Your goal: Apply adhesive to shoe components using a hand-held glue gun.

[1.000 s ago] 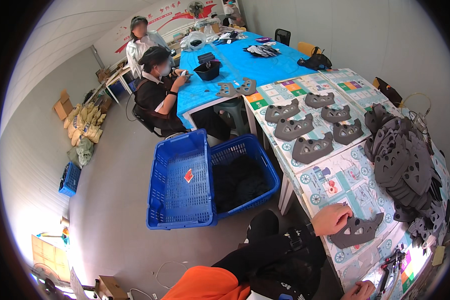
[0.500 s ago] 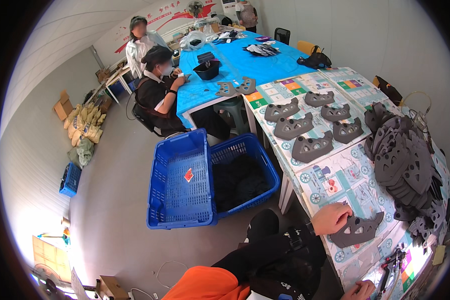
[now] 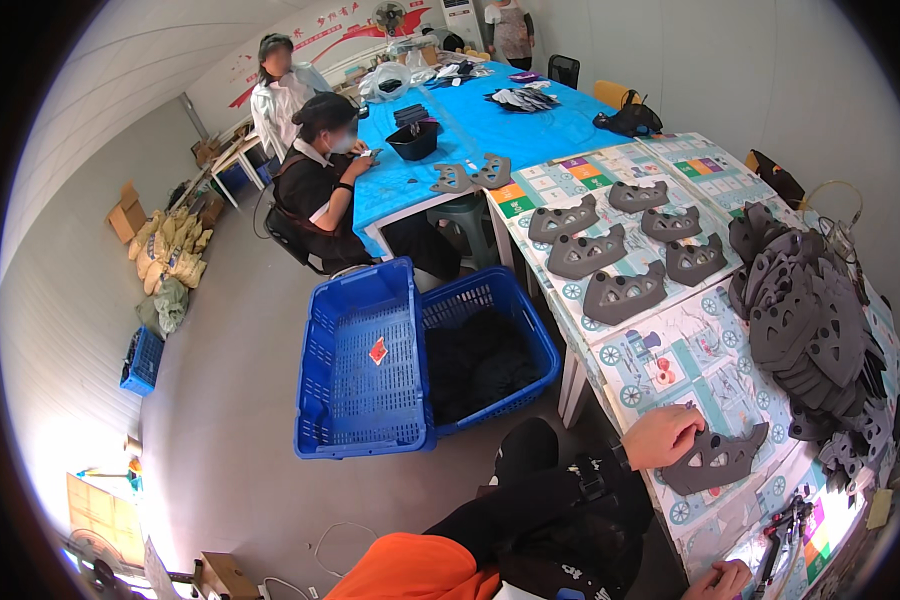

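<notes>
A flat, dark grey curved piece with cut-out openings (image 3: 715,466), foam-like in look, lies on the patterned table cover near me. My left hand (image 3: 662,437) rests at its left end, fingers bent and closed over the tip. Lower down at the table's near edge is my right hand (image 3: 722,580), its fingers curled; the picture's lower edge cuts it off, and what it may hold is hidden. Beside it lies a black hand tool (image 3: 782,535). Several like grey pieces (image 3: 625,293) are laid out farther up the table. A big heap of them (image 3: 815,315) covers the right side.
Two blue plastic crates (image 3: 360,400) stand left of the table, one with black material (image 3: 475,365) inside. A seated person (image 3: 320,190) works at the blue-covered table (image 3: 450,125); another person (image 3: 280,105) stands behind. A black bin (image 3: 413,140) sits on that table.
The seated person's head has bent lower. The person at the far back has shifted right. My hands and the grey piece look the same.
</notes>
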Available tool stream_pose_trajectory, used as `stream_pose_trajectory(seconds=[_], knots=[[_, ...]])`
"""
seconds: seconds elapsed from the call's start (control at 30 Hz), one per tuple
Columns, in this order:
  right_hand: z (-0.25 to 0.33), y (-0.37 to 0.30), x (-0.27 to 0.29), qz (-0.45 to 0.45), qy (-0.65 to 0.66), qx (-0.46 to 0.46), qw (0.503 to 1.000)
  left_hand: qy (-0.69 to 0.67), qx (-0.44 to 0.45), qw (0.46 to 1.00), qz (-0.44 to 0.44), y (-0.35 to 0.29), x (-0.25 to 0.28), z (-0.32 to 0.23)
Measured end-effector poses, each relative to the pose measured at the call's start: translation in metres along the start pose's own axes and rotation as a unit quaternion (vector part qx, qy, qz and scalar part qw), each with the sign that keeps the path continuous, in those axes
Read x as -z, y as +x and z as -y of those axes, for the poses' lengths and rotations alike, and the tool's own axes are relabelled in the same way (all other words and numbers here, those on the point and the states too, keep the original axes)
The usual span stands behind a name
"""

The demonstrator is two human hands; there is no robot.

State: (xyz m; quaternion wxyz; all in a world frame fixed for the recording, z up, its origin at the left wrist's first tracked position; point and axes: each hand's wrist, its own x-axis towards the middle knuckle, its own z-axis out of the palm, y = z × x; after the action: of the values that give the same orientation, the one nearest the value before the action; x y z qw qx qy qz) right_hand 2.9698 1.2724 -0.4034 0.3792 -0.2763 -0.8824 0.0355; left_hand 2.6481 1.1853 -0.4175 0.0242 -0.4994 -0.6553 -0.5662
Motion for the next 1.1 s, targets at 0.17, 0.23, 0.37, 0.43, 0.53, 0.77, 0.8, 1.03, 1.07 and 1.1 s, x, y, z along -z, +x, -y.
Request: stream_pose_trajectory(seconds=[0.17, 0.23, 0.37, 0.43, 0.53, 0.77, 0.8, 1.03, 1.07, 1.1], knots=[[0.0002, -0.0002, 0.0006, 0.006, -0.001, -0.008, 1.000, 0.002, -0.001, 1.000, -0.002, 0.0004, 0.0006, -0.0009], [0.0000, -0.0001, 0.0006, 0.008, -0.002, -0.010, 1.000, 0.001, -0.001, 1.000, -0.002, 0.0005, 0.0006, -0.0011], [0.0007, 0.0013, 0.0014, 0.005, -0.001, 0.000, 1.000, 0.004, 0.004, 1.000, 0.000, 0.0002, 0.0006, -0.0011], [0.0015, 0.0017, 0.0019, 0.005, 0.000, 0.000, 1.000, 0.006, 0.004, 1.000, -0.003, 0.0001, 0.0004, -0.0012], [0.0020, 0.0020, 0.0022, 0.008, 0.004, -0.008, 1.000, 0.003, 0.009, 1.000, 0.002, 0.0002, 0.0008, -0.0012], [0.0026, 0.0010, 0.0024, 0.009, 0.003, -0.017, 1.000, 0.006, 0.008, 1.000, 0.003, 0.0003, 0.0011, -0.0015], [0.0029, 0.0009, 0.0027, 0.011, 0.003, -0.019, 1.000, 0.008, 0.009, 1.000, 0.005, 0.0004, 0.0013, -0.0013], [0.0042, 0.0013, 0.0031, 0.012, 0.013, -0.029, 0.999, 0.005, 0.002, 1.000, 0.004, 0.0005, 0.0005, -0.0004], [0.0027, 0.0003, 0.0026, 0.013, 0.011, -0.027, 0.999, 0.005, 0.002, 1.000, 0.004, 0.0006, 0.0004, -0.0008], [0.0018, -0.0002, 0.0023, 0.014, 0.009, -0.026, 1.000, 0.003, 0.004, 1.000, 0.005, 0.0006, 0.0001, -0.0013]])
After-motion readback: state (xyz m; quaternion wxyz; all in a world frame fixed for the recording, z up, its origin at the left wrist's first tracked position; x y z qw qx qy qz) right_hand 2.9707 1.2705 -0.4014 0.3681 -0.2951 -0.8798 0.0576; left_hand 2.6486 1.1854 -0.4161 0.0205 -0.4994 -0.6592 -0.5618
